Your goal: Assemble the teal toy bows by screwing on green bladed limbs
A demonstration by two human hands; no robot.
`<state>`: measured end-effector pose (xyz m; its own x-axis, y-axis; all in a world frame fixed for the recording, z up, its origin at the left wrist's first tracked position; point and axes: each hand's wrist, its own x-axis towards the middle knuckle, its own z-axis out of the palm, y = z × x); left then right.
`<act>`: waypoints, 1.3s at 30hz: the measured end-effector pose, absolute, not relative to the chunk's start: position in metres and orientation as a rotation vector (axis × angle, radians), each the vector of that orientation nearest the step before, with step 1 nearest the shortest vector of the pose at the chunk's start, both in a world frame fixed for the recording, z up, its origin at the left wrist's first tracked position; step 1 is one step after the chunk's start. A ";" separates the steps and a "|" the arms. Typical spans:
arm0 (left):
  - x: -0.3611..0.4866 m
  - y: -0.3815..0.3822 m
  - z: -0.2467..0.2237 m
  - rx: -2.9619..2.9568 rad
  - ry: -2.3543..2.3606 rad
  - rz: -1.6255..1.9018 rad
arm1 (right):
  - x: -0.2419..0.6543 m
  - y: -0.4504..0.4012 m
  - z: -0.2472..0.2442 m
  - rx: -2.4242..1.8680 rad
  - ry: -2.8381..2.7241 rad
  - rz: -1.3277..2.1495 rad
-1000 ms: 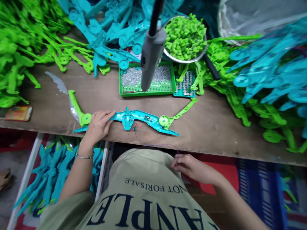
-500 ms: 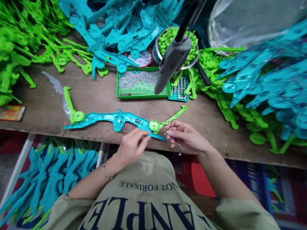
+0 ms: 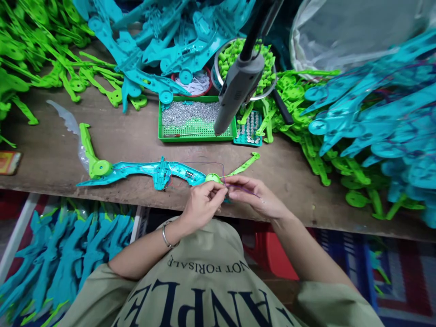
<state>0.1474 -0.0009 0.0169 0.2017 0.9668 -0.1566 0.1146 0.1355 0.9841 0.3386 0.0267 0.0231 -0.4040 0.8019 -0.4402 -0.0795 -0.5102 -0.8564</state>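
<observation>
A blue toy bow half (image 3: 145,169) lies across the bench with its inner side up. Green limb pieces sit at both ends, the left one (image 3: 101,168) and the right one (image 3: 243,164). A thin purple wire (image 3: 224,170) runs from the bow to my fingers. My left hand (image 3: 204,202) is closed in a pinch at the wire, in front of the right green hub, covering part of it and the bow's right tip. Beside it, my right hand (image 3: 259,196) is closed on the same wire, whose loose end lies across the fingers.
Behind the bow stands a green tray (image 3: 197,137) of small metal screws, below a hanging grey electric screwdriver (image 3: 238,86). A teal tray (image 3: 248,129) holds small round parts. Blue bow halves (image 3: 391,109) and green pieces (image 3: 303,131) are heaped at the right, with more piles at the left.
My left hand has moved right to meet the wire and now covers the bow's right tip. My right hand has turned, and the wire's hanging end now lies along it. The view has shifted slightly.
</observation>
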 end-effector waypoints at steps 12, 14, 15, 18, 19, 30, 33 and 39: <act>0.150 0.004 0.011 1.498 1.232 0.864 | 0.337 0.060 0.027 -1.324 -1.192 1.757; 0.150 0.003 0.009 1.832 1.276 0.956 | 0.344 0.071 0.029 -1.339 -1.311 1.677; 0.150 0.003 0.007 1.990 1.299 0.978 | 0.347 0.077 0.029 -1.342 -1.373 1.647; 0.150 0.003 0.000 2.307 1.363 0.872 | 0.351 0.092 0.024 -1.336 -1.547 1.598; 0.150 0.004 -0.003 2.351 1.375 0.815 | 0.350 0.095 0.022 -1.325 -1.597 1.591; 0.126 0.006 -0.012 2.427 1.206 0.674 | 0.350 0.095 0.008 -1.247 -1.762 1.696; 0.123 0.005 -0.012 2.483 1.190 0.633 | 0.350 0.094 0.005 -1.230 -1.782 1.713; 0.126 0.005 -0.012 2.557 1.147 0.528 | 0.346 0.092 0.002 -1.213 -1.854 1.677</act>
<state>0.1263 0.0051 -0.0119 0.6163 0.7590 0.2100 0.6531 -0.6416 0.4022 0.3464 0.0918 0.0024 -0.5663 0.7778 -0.2727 0.3491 -0.0734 -0.9342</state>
